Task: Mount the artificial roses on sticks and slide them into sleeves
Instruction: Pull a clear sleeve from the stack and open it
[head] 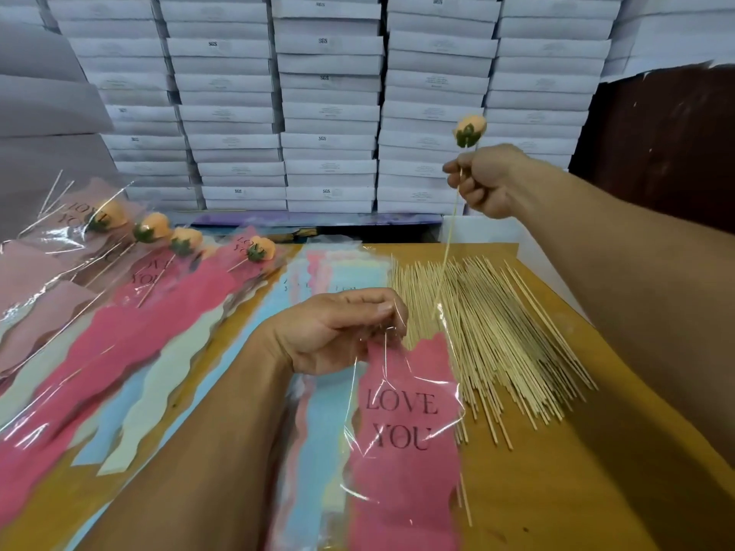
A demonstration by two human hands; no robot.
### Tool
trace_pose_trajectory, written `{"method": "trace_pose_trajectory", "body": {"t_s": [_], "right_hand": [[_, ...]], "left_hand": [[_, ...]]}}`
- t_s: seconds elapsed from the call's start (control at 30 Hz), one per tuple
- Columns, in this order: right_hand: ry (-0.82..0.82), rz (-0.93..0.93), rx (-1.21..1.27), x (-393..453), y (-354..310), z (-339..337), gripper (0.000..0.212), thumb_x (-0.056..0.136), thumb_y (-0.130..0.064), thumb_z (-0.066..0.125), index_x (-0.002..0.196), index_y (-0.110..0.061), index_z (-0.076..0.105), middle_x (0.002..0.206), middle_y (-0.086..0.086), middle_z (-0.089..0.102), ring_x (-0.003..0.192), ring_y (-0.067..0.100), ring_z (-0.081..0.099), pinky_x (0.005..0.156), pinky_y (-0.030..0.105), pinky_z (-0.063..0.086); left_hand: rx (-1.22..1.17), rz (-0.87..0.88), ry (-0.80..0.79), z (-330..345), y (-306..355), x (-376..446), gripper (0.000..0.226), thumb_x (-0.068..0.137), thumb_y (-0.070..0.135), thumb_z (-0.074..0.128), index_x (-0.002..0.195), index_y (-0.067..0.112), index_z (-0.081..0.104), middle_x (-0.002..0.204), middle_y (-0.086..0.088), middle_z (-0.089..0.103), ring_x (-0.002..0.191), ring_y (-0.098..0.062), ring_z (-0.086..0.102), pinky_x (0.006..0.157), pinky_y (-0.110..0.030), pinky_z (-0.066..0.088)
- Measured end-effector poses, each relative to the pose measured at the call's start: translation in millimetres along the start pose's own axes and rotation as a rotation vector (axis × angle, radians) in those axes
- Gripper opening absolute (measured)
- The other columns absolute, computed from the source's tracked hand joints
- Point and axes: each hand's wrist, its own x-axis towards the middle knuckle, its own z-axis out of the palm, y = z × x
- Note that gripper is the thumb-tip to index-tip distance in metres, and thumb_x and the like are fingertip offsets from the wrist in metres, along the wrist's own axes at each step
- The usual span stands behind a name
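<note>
My right hand (pixel 487 180) is raised at the right and grips a thin stick (pixel 447 248) with a peach rose (pixel 470 131) and green sepals on its top. The stick's lower end hangs near the mouth of a pink clear-plastic sleeve (pixel 401 427) printed LOVE YOU. My left hand (pixel 338 332) pinches the top edge of that sleeve, lifting it above the table. Whether the stick tip is inside the sleeve mouth I cannot tell.
A heap of bare sticks (pixel 497 332) lies right of the sleeve on the yellow table (pixel 576 491). A stack of flat coloured sleeves (pixel 314 431) lies under my left arm. Several sleeved roses (pixel 159 272) lie fanned at the left. White boxes (pixel 330 113) are stacked behind.
</note>
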Motion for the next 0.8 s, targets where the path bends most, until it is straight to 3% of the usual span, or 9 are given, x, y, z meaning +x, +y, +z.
{"method": "trace_pose_trajectory", "body": {"t_s": [0.3, 0.5, 0.67, 0.8], "right_hand": [[0.193, -0.081, -0.028, 25, -3, 16, 0.026, 0.104, -0.005, 0.038, 0.098, -0.007, 0.063, 0.076, 0.009, 0.061, 0.046, 0.008, 0.038, 0.035, 0.016, 0.029], [0.044, -0.028, -0.094, 14, 8, 31, 0.024, 0.106, -0.008, 0.039, 0.095, -0.007, 0.060, 0.073, 0.006, 0.056, 0.037, 0.004, 0.037, 0.035, 0.016, 0.026], [-0.038, 0.011, -0.079, -6, 19, 39, 0.025, 0.106, -0.011, 0.039, 0.095, -0.008, 0.061, 0.072, 0.007, 0.060, 0.036, 0.004, 0.038, 0.033, 0.016, 0.025], [-0.175, 0.068, 0.011, -30, 37, 45, 0.021, 0.105, -0.014, 0.043, 0.098, -0.008, 0.062, 0.065, 0.006, 0.066, 0.037, 0.004, 0.037, 0.032, 0.015, 0.024]], "left_hand": [[0.051, -0.066, -0.108, -2, -1, -1, 0.018, 0.087, 0.034, 0.072, 0.090, 0.016, 0.070, 0.085, -0.005, 0.062, 0.081, -0.026, 0.054, 0.065, -0.034, 0.036], [0.063, -0.052, -0.049, -7, -2, 2, 0.023, 0.097, 0.018, 0.048, 0.090, 0.014, 0.069, 0.087, -0.014, 0.058, 0.082, -0.029, 0.047, 0.068, -0.038, 0.034], [0.105, -0.046, 0.010, -7, -1, 4, 0.022, 0.096, 0.020, 0.050, 0.088, 0.014, 0.069, 0.085, -0.013, 0.058, 0.085, -0.032, 0.045, 0.068, -0.039, 0.034], [0.118, -0.011, 0.068, -4, -1, 6, 0.023, 0.095, 0.021, 0.049, 0.087, 0.017, 0.070, 0.087, -0.003, 0.062, 0.078, -0.019, 0.055, 0.065, -0.034, 0.038]]}}
